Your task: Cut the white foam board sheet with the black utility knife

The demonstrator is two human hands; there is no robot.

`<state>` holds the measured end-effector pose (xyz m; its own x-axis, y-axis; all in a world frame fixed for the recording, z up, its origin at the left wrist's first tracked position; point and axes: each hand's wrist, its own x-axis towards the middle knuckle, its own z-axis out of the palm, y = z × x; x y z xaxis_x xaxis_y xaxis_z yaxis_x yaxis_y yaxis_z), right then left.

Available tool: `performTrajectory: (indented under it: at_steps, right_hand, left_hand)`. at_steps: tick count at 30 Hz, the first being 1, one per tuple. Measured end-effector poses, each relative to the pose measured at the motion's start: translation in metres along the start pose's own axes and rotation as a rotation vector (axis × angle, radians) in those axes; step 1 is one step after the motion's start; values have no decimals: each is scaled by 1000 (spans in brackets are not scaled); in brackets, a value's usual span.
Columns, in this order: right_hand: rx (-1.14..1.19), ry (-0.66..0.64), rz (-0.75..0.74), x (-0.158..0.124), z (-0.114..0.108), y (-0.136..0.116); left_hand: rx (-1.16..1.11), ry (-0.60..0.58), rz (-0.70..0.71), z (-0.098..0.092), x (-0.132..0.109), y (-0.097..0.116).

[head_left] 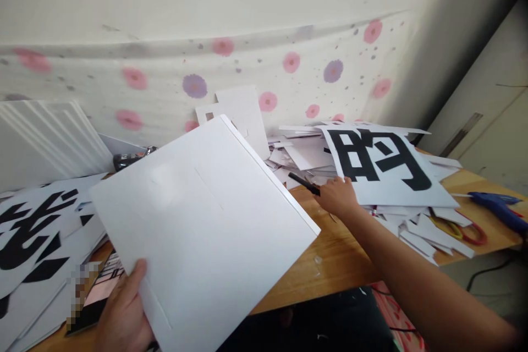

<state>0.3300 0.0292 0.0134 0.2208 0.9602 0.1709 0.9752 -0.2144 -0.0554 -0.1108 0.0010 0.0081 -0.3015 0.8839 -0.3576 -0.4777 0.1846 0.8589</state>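
My left hand (124,311) grips a square white board (202,220) by its lower left edge, thumb on top. The board is tilted up over the table, a strip of its edge showing at the upper right. Wrapped in my right hand (339,197) is a slim black tool (303,182), pointing left; whether it is a knife or a pen I cannot tell. Just beyond that hand lies a white sheet with a bold black Chinese character (383,160), resting on loose white offcuts (416,234).
A blue glue gun (495,208) lies at the right end of the wooden table (297,272), near red and yellow scissor handles (470,231). Printed character sheets (37,231) cover the left side. White panels (45,140) lean against the flowered wall covering (247,66).
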Motion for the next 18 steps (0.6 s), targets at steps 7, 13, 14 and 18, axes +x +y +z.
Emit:
performTrajectory:
  at_steps: [7,13,14,18]
  right_hand:
    - [1010,88,-305,-50,-11,-27]
    - [1149,82,-340,-94,7,-50]
    - [1159,66,-341,-96,9,-50]
    - [1306,-21,-332,-97,9,-50]
  left_hand:
    - [15,-91,-29,6,6,-6]
    - [54,-129,-14,25,0,-11]
    - [58,-122,-3,28,-1,-12]
    - [76,-136,-2,31,-5,-14]
